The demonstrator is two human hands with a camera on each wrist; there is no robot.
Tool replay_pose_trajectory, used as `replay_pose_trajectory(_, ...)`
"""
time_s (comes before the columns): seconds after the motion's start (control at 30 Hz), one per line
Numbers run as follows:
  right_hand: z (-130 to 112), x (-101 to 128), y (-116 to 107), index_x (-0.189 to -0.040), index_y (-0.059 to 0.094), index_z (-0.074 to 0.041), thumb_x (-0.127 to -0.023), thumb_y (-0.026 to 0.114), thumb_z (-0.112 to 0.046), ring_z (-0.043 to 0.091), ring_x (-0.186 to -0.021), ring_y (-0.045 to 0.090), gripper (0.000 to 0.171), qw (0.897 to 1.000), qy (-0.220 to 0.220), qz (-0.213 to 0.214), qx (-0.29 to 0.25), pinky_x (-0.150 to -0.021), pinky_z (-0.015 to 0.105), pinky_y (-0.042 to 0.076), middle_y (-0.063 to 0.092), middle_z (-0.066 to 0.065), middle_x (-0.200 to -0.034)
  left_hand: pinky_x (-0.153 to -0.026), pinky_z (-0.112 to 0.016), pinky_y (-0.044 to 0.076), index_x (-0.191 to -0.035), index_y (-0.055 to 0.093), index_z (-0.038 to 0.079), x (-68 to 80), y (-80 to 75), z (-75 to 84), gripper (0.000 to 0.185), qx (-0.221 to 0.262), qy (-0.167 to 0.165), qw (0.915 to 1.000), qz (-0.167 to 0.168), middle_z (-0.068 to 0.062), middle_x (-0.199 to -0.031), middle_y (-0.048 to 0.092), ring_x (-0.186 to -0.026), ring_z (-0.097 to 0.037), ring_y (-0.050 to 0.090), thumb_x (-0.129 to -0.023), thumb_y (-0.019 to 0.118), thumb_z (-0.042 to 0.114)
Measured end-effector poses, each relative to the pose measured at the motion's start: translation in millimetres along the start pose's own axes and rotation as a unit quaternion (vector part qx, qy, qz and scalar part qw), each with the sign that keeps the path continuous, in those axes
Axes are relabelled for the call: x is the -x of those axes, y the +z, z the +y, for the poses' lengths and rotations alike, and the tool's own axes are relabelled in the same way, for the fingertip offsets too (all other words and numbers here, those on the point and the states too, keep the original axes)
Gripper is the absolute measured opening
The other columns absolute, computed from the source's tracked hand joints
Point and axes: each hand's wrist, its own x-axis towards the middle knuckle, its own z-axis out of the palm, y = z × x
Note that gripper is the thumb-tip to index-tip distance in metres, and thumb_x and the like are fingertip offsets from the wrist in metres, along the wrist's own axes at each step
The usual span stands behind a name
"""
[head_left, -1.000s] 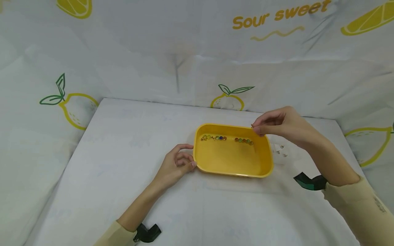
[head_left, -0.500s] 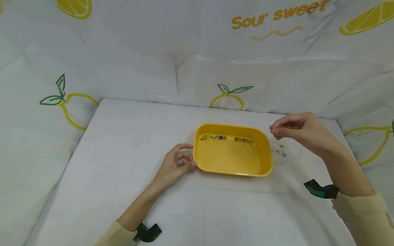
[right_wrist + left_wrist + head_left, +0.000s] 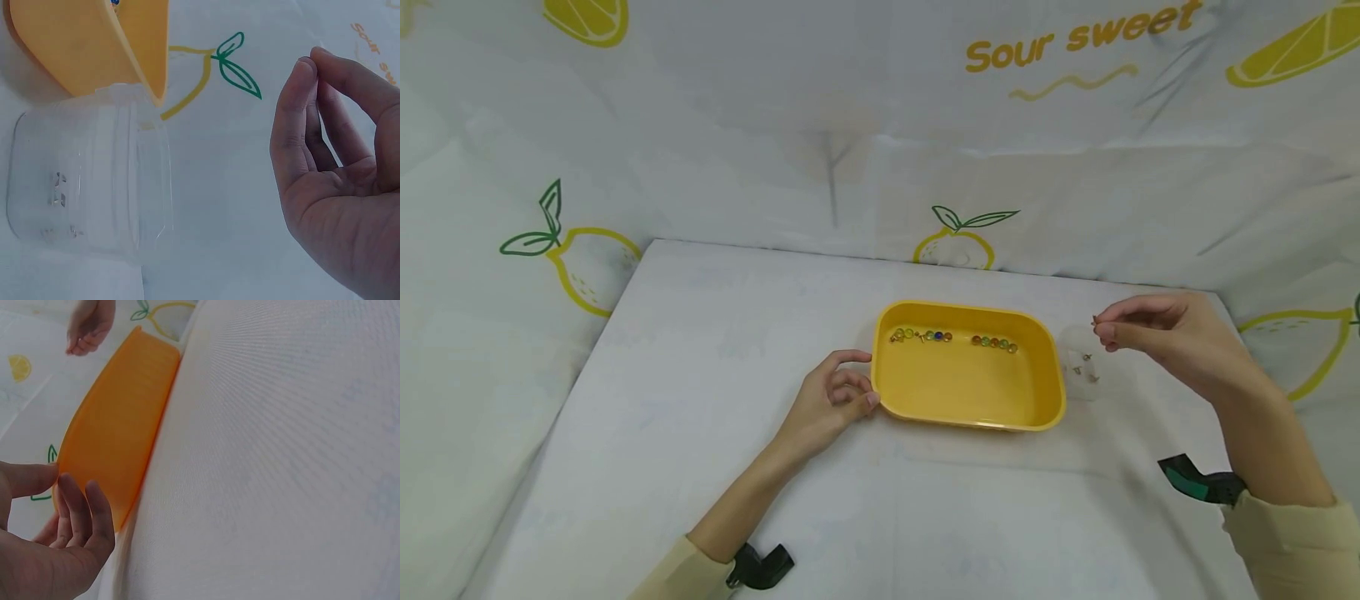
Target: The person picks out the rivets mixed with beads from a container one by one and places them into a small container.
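Note:
A yellow plastic tray [image 3: 970, 426] sits mid-table, with a row of small coloured-headed pins [image 3: 955, 337] along its far wall. My left hand [image 3: 838, 398] rests against the tray's left end [image 3: 119, 425], fingers [image 3: 78, 509] relaxed and touching the wall. My right hand [image 3: 1101, 327] hovers to the right of the tray, thumb and forefinger pinching a tiny pin [image 3: 1094, 320]. It is just above a clear plastic cup [image 3: 1081, 367] that holds a few pins. In the right wrist view the pinched fingertips [image 3: 309, 65] are pressed together beside the cup [image 3: 87, 187]; the pin is hidden there.
The white table [image 3: 700, 400] is walled by a lemon-print cloth [image 3: 850, 125] at the back and both sides. The clear cup stands right up against the tray's right end [image 3: 81, 44].
My right hand has moved right with its pinch kept, from over the tray's far right corner to above the clear cup. The left hand and tray have stayed put.

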Motion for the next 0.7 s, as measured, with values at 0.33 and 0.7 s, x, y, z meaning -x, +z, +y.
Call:
replay_pose_trajectory(0.33, 19.5, 8.6, -10.9, -0.114, 0.078, 0.004, -0.101, 0.071, 0.001, 0.014, -0.088, 0.075, 0.015, 0.998, 0.052, 0.022, 0.021, -0.088, 0.014, 0.058, 0.081, -0.008, -0.100, -0.080, -0.022, 0.058, -0.147, 0.054, 0.008, 0.2, 0.4, 0.7, 0.057, 0.000, -0.004, 1.0000, 0.002, -0.006, -0.100, 0.070, -0.084, -0.022, 0.070, -0.095, 0.076, 0.002)
replay_pose_trajectory(0.7, 41.3, 12.0, -16.9, -0.118, 0.078, 0.001, -0.105, 0.069, -0.008, 0.010, -0.091, 0.076, 0.018, 0.996, 0.066, 0.026, 0.061, -0.087, 0.012, 0.057, 0.081, -0.014, -0.100, -0.079, -0.022, 0.058, -0.147, 0.054, 0.008, 0.0, 0.6, 0.7, 0.057, 0.000, -0.004, 1.0000, 0.003, -0.006, -0.100, 0.070, -0.084, -0.022, 0.069, -0.095, 0.076, 0.003)
